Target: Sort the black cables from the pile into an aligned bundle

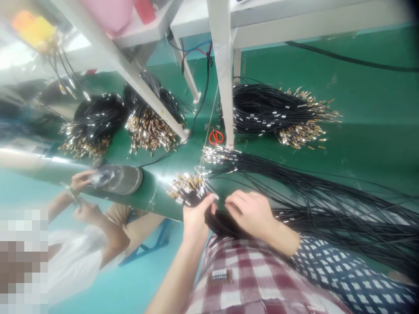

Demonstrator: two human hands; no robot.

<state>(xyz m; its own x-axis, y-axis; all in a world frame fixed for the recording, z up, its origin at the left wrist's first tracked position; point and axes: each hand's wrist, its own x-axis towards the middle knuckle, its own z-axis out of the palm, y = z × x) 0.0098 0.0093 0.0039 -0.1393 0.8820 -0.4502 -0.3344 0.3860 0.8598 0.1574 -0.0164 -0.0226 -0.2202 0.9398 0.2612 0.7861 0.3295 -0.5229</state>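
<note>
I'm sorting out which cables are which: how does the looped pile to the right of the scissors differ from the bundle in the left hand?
The looped pile lies on the green surface; the held bundle is gripped by the left hand.
The looped pile's gold-tipped ends point right; the held bundle's point left.
Both have black cables and gold-coloured tips.
</note>
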